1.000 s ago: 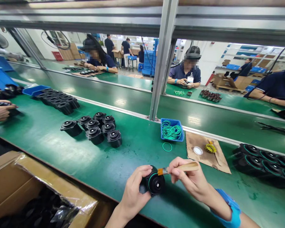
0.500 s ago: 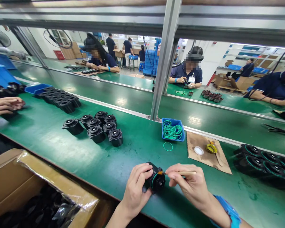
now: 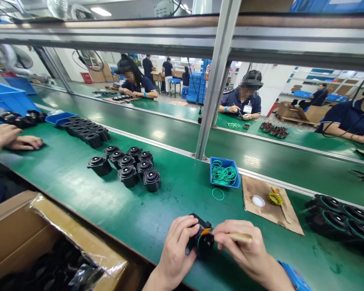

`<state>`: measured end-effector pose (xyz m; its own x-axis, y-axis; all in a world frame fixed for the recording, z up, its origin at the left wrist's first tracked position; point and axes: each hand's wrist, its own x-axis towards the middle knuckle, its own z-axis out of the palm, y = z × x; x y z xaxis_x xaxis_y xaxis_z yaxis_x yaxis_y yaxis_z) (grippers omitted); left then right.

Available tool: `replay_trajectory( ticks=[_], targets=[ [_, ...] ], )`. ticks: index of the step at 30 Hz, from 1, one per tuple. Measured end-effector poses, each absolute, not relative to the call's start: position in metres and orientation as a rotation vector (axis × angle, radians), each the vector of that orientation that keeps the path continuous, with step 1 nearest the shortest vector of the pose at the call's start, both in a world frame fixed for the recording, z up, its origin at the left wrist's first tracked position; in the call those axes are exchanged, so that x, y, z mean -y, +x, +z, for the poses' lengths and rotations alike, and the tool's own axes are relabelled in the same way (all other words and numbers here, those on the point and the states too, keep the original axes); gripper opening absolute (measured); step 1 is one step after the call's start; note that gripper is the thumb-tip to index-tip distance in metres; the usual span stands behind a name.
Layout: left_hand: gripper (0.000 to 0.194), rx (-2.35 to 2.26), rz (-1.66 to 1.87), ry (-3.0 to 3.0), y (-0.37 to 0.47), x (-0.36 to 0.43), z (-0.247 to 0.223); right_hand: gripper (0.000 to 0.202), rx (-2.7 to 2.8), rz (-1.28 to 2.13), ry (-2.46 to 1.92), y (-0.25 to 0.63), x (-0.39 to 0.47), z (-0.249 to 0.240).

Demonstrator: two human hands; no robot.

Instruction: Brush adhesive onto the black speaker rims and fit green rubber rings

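My left hand is wrapped round a black round housing, tipped on its side near the front edge of the green bench. A green ring runs round the housing near its end. Between the fingers of my right hand is a brush with a pale wooden handle; its orange tip touches the housing by the ring. Beyond them, one loose green ring lies in front of a blue bin full of green rings.
Cardboard holds a white disc and yellow cup. Ringed housings stand right; housings without visible rings stand left. An open carton is front left. A neighbour's hands rest at far left. A metal post rises behind.
The view has shifted, so the bench sits lower in it. The brush has changed its angle on the housing. At far left, the neighbour's hands have moved apart.
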<state>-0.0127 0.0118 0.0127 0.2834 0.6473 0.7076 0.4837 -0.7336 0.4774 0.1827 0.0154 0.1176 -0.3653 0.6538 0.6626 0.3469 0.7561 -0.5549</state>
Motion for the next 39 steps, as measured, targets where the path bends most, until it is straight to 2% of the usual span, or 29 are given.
replay_trajectory(
  ticks=[9, 14, 20, 28, 33, 36, 39],
  targets=[
    [0.042, -1.106, 1.471, 2.298, -0.011, -0.013, 0.018, 0.041, 1.917, 0.293, -1.059, 0.192, -0.024, 0.115],
    [0.047, -1.103, 1.487, 2.219, -0.011, -0.012, 0.020, 0.038, 1.955, 0.412, -0.832, 0.178, -0.021, 0.122],
    [0.051, -1.071, 1.425, 2.072, -0.012, -0.015, 0.028, 0.023, 2.088, 0.509, -0.682, 0.174, -0.017, 0.123],
    [0.050, -1.083, 1.385, 2.045, -0.011, -0.018, 0.031, 0.051, 2.456, 0.313, -0.517, 0.179, -0.005, 0.121],
    [0.049, -1.111, 1.389, 1.995, -0.010, -0.018, 0.032, 0.048, 2.575, 0.186, -0.449, 0.180, -0.001, 0.120],
    [0.055, -1.131, 1.396, 1.934, -0.011, -0.018, 0.033, 0.048, 2.484, 0.249, -0.510, 0.189, 0.000, 0.123],
    [0.060, -1.138, 1.378, 1.792, -0.013, -0.018, 0.033, 0.039, 2.188, 0.406, -0.642, 0.207, 0.005, 0.119]
  ],
)
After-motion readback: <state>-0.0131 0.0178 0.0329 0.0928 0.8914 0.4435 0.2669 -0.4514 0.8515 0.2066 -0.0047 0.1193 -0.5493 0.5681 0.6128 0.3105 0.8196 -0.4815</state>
